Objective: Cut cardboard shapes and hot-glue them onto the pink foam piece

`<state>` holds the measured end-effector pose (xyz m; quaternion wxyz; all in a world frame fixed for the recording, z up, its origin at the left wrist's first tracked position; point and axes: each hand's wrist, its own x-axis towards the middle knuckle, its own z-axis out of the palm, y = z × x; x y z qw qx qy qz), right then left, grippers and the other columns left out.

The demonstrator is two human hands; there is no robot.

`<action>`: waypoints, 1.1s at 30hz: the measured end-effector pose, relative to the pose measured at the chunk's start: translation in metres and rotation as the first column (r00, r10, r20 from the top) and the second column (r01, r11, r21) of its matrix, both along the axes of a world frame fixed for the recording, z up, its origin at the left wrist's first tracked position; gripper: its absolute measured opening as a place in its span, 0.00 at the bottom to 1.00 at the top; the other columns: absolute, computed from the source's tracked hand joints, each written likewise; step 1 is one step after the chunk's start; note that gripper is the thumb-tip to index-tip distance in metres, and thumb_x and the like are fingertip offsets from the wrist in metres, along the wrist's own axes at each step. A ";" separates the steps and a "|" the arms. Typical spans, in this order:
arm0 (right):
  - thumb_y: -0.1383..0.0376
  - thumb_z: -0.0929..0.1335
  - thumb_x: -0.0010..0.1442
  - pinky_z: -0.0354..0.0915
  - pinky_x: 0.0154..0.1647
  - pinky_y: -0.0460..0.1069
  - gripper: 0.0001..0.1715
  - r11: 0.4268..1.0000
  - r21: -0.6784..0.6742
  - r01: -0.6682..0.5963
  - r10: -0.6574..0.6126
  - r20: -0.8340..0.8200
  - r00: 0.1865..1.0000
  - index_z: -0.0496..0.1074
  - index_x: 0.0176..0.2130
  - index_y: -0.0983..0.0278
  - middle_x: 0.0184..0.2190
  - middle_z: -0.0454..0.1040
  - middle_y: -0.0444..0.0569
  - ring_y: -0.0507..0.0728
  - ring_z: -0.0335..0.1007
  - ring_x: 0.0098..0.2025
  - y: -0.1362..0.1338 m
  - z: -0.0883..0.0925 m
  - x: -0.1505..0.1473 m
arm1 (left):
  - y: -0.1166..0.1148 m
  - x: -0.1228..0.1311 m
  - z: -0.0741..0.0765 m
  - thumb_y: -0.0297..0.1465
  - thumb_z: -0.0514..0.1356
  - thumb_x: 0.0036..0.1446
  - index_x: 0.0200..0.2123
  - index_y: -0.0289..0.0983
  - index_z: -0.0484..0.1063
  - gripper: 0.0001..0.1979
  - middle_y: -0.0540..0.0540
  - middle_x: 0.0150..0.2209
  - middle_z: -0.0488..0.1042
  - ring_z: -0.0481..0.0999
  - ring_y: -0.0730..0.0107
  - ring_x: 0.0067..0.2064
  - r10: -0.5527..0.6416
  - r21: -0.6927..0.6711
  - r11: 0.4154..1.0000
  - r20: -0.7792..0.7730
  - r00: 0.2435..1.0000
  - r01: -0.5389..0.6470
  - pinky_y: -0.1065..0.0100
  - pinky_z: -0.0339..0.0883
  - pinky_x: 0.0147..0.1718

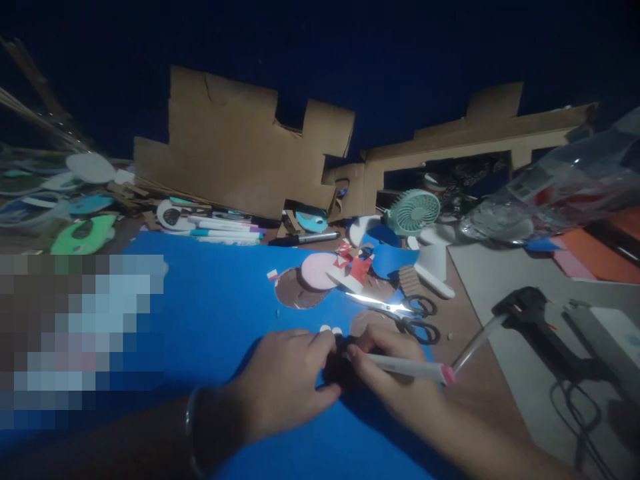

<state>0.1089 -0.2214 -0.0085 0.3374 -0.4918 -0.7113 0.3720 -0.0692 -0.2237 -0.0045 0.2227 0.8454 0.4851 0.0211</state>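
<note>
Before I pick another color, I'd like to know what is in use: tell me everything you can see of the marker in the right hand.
The marker has a slim, straight, white barrel that looks like plastic, with a pink end pointing right. The right hand grips it between thumb and fingers, close to its other end, which points toward the left hand. That end is lost in the dark between the hands, so the tip cannot be made out.
</note>
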 end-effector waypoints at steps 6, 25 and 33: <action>0.66 0.64 0.54 0.56 0.24 0.47 0.16 1.000 0.022 0.021 -0.022 0.033 0.999 0.61 0.17 0.63 0.18 0.63 0.43 0.52 0.59 0.23 0.005 0.001 -0.002 | 0.000 0.002 -0.002 0.41 0.58 0.49 0.33 0.41 0.64 0.11 0.51 0.28 0.74 0.73 0.62 0.31 0.027 -0.023 0.999 0.002 1.000 -0.027 0.67 0.51 0.25; 0.65 0.64 0.56 0.57 0.26 0.47 0.16 0.997 0.082 0.005 -0.014 0.105 0.994 0.63 0.19 0.64 0.19 0.66 0.45 0.52 0.62 0.23 0.004 -0.003 -0.003 | -0.003 0.004 0.000 0.43 0.57 0.49 0.35 0.41 0.65 0.14 0.49 0.30 0.74 0.73 0.61 0.32 0.049 -0.006 0.999 -0.035 0.998 -0.049 0.66 0.54 0.25; 0.64 0.64 0.57 0.57 0.25 0.47 0.16 0.995 0.087 -0.049 0.038 0.124 0.991 0.63 0.19 0.64 0.19 0.66 0.44 0.51 0.61 0.23 0.002 -0.006 0.000 | -0.003 0.005 0.000 0.43 0.56 0.49 0.34 0.40 0.65 0.14 0.48 0.29 0.73 0.73 0.60 0.32 0.057 -0.006 0.998 -0.069 0.996 -0.057 0.67 0.55 0.25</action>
